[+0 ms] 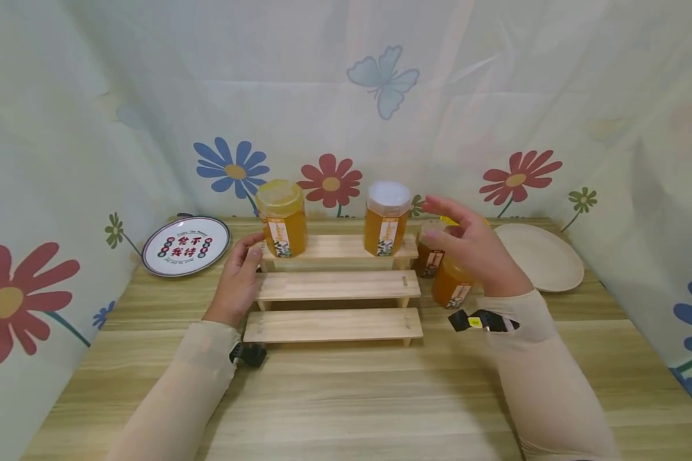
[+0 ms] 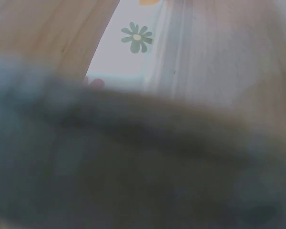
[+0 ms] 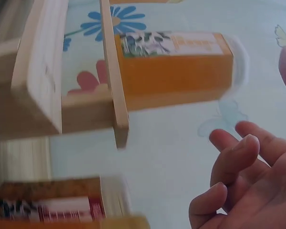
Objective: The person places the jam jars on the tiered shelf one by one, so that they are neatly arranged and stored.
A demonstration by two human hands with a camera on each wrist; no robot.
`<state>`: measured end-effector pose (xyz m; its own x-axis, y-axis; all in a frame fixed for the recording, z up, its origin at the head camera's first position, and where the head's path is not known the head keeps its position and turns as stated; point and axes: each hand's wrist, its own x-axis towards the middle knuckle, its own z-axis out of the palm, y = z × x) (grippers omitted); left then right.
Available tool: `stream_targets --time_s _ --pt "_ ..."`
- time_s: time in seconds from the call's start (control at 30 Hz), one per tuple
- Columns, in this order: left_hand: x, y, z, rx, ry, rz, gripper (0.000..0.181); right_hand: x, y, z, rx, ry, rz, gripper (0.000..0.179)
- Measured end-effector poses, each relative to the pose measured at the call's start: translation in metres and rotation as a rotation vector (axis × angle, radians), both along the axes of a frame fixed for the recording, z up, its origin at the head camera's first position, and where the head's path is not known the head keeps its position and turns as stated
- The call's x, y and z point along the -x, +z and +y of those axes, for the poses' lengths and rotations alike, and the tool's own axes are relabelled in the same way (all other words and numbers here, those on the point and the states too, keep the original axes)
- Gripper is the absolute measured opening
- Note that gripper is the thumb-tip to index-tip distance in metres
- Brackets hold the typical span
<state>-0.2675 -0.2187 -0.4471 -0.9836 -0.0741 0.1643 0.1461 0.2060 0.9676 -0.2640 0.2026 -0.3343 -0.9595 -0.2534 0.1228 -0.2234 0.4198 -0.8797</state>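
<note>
A three-step wooden rack [image 1: 334,326] stands mid-table. On its top step are two honey jars: a yellow-lidded jar [image 1: 285,224] at the left end and a white-lidded jar [image 1: 386,224] at the right. My left hand [image 1: 238,282] is beside the rack's left end, fingertips right at the yellow-lidded jar's lower side. My right hand [image 1: 475,246] is raised, fingers loosely bent and holding nothing, to the right of the white-lidded jar [image 3: 181,71]. Below it on the table stand a darker jar [image 1: 428,261] and an amber jar [image 1: 452,285], partly hidden by that hand.
A white plate with printed characters [image 1: 186,246] lies at the back left. At the back right, behind my right hand, is a plain cream plate [image 1: 544,259]. A flower-printed curtain [image 1: 300,109] closes off the back and sides. The left wrist view is mostly blocked by a dark blur.
</note>
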Motion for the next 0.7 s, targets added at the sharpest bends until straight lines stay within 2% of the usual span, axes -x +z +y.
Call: stream_targets --time_s 0.17,0.3,0.57,0.7 --pt "0.001 0.001 0.000 0.002 0.002 -0.003 0.048 -0.009 -0.004 0.026 -0.105 0.006 0.051 0.060" --pt "0.001 0.001 0.000 -0.008 0.001 -0.001 0.048 -0.012 -0.006 0.040 -0.152 -0.006 0.042 0.058" --pt "-0.003 0.001 -0.002 0.010 -0.001 -0.025 0.048 -0.011 -0.007 0.060 -0.383 -0.025 -0.017 0.073" --pt "-0.002 0.000 -0.001 0.002 -0.005 -0.010 0.048 -0.011 -0.008 0.070 -0.453 0.012 -0.003 0.074"
